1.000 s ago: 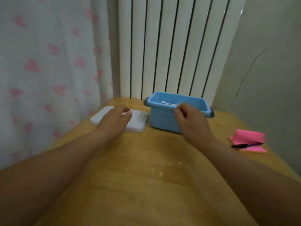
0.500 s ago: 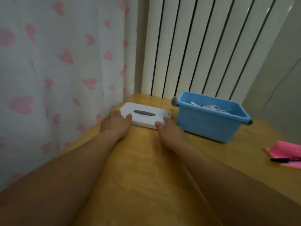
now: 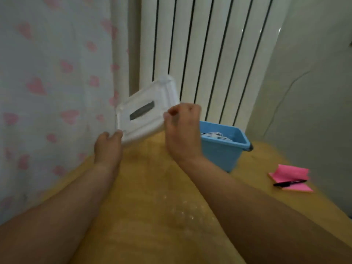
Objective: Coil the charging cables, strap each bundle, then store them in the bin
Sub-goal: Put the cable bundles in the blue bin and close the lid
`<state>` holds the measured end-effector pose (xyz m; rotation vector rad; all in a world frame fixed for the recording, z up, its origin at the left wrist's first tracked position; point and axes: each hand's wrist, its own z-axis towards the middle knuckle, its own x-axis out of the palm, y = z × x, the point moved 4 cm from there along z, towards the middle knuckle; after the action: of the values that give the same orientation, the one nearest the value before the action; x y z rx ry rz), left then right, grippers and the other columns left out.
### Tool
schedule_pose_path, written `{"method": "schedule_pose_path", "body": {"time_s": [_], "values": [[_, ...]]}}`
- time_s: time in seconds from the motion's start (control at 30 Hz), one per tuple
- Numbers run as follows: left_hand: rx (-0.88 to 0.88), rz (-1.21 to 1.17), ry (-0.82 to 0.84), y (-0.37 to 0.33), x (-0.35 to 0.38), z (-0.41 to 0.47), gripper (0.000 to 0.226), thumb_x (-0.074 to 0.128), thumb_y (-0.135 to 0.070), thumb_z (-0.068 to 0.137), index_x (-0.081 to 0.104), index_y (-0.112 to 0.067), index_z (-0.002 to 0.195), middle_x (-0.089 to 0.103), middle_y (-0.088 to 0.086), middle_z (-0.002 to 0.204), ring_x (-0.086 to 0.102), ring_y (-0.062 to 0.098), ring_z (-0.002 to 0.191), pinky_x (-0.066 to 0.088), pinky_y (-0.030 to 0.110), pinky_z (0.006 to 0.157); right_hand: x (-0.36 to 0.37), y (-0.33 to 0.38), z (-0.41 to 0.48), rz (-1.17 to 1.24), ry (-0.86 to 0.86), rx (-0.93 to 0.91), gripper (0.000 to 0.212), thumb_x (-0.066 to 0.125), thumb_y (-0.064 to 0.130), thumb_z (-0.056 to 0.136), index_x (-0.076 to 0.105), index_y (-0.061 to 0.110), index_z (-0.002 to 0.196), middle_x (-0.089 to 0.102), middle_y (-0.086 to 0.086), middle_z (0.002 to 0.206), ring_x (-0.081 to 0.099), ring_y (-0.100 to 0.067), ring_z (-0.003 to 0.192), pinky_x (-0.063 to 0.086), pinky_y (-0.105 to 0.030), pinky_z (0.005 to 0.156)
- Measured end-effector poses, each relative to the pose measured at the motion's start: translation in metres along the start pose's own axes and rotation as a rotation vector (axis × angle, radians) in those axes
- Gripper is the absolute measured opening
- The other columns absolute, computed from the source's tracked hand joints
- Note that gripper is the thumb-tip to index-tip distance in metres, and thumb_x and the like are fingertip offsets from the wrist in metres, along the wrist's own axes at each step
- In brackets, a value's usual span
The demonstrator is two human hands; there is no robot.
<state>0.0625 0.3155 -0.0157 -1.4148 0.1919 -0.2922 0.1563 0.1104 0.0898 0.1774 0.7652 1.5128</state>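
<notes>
The smooth yellow wooden surface [image 3: 152, 197] carries a rectangular blue plastic bin [image 3: 222, 153] at the far right. Left of the bin, a flat white plastic lid [image 3: 144, 113] with a grey strip hangs tilted in the air. The right hand [image 3: 182, 130] curls its grip round the lid's right edge, and the left hand [image 3: 108, 147] pinches its near corner. Thin white cables [image 3: 213, 135] lie inside the bin. Half a second ago the lid lay flat on the surface.
</notes>
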Motion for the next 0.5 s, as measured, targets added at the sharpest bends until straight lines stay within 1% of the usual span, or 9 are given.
{"method": "schedule_pose_path", "body": {"time_s": [0.07, 0.13, 0.17, 0.2, 0.23, 0.3, 0.33, 0.43, 0.5], "values": [[0.101, -0.024, 0.082, -0.032, 0.041, -0.019, 0.026, 0.060, -0.034, 0.098, 0.068, -0.010, 0.104, 0.068, 0.005, 0.104, 0.062, 0.028, 0.098, 0.047, 0.038, 0.081, -0.047, -0.025, 0.009, -0.023, -0.164, 0.092, 0.010, 0.063, 0.010, 0.100, 0.058, 0.013, 0.108, 0.041, -0.003, 0.122, 0.043, 0.022, 0.092, 0.037, -0.002, 0.081], [0.181, 0.048, 0.185, -0.057, 0.086, -0.033, 0.029, 0.057, -0.034, 0.097, 0.066, -0.007, 0.091, 0.061, 0.010, 0.086, 0.054, 0.026, 0.084, 0.040, 0.038, 0.070, -0.092, -0.056, 0.015, -0.088, -0.247, 0.234, 0.026, 0.059, 0.010, 0.098, 0.058, 0.013, 0.124, 0.040, -0.007, 0.129, 0.048, 0.011, 0.093, 0.035, -0.004, 0.076], [0.217, 0.097, 0.232, -0.065, 0.110, -0.037, 0.033, 0.055, -0.039, 0.095, 0.066, -0.008, 0.090, 0.061, 0.013, 0.087, 0.054, 0.026, 0.084, 0.041, 0.038, 0.071, -0.112, -0.072, 0.016, -0.139, -0.256, 0.310, 0.034, 0.058, 0.013, 0.098, 0.058, 0.014, 0.132, 0.040, -0.008, 0.133, 0.050, 0.001, 0.095, 0.036, -0.010, 0.080], [0.243, 0.181, 0.282, -0.068, 0.133, -0.039, 0.035, 0.054, -0.043, 0.096, 0.069, -0.011, 0.096, 0.066, 0.014, 0.096, 0.057, 0.029, 0.091, 0.046, 0.039, 0.077, -0.127, -0.091, 0.016, -0.200, -0.248, 0.381, 0.039, 0.057, 0.018, 0.099, 0.057, 0.016, 0.138, 0.041, -0.010, 0.138, 0.053, -0.013, 0.100, 0.038, -0.019, 0.086], [0.267, 0.286, 0.320, -0.072, 0.153, -0.043, 0.040, 0.052, -0.046, 0.100, 0.072, -0.014, 0.112, 0.069, 0.013, 0.112, 0.059, 0.033, 0.105, 0.050, 0.042, 0.089, -0.137, -0.109, 0.016, -0.272, -0.216, 0.452, 0.042, 0.057, 0.024, 0.099, 0.058, 0.017, 0.141, 0.044, -0.011, 0.141, 0.055, -0.024, 0.104, 0.041, -0.026, 0.090], [0.256, 0.510, 0.361, -0.072, 0.179, -0.045, 0.054, 0.048, -0.051, 0.105, 0.063, -0.015, 0.142, 0.060, 0.015, 0.143, 0.054, 0.039, 0.129, 0.046, 0.047, 0.109, -0.146, -0.138, 0.012, -0.438, -0.084, 0.565, 0.049, 0.053, 0.046, 0.093, 0.066, 0.023, 0.134, 0.057, -0.012, 0.139, 0.059, -0.036, 0.114, 0.049, -0.041, 0.099], [0.237, 0.565, 0.350, -0.072, 0.185, -0.045, 0.056, 0.047, -0.052, 0.105, 0.059, -0.017, 0.146, 0.055, 0.014, 0.149, 0.050, 0.039, 0.135, 0.043, 0.048, 0.112, -0.148, -0.148, 0.010, -0.476, -0.025, 0.610, 0.055, 0.048, 0.057, 0.087, 0.069, 0.028, 0.129, 0.064, -0.010, 0.134, 0.060, -0.037, 0.116, 0.051, -0.046, 0.102], [0.210, 0.605, 0.297, -0.067, 0.189, -0.039, 0.051, 0.047, -0.052, 0.103, 0.057, -0.024, 0.144, 0.054, 0.010, 0.147, 0.044, 0.037, 0.138, 0.036, 0.051, 0.111, -0.149, -0.170, 0.010, -0.401, -0.004, 0.669, 0.060, 0.042, 0.069, 0.076, 0.067, 0.037, 0.120, 0.066, -0.004, 0.128, 0.060, -0.034, 0.117, 0.051, -0.053, 0.101], [0.154, 0.551, 0.316, -0.060, 0.188, -0.034, 0.060, 0.046, -0.058, 0.098, 0.054, -0.024, 0.147, 0.054, 0.009, 0.146, 0.046, 0.037, 0.136, 0.039, 0.051, 0.111, -0.147, -0.173, 0.011, -0.307, 0.006, 0.688, 0.059, 0.044, 0.067, 0.080, 0.064, 0.038, 0.127, 0.062, -0.006, 0.134, 0.059, -0.033, 0.118, 0.051, -0.050, 0.101]]}}
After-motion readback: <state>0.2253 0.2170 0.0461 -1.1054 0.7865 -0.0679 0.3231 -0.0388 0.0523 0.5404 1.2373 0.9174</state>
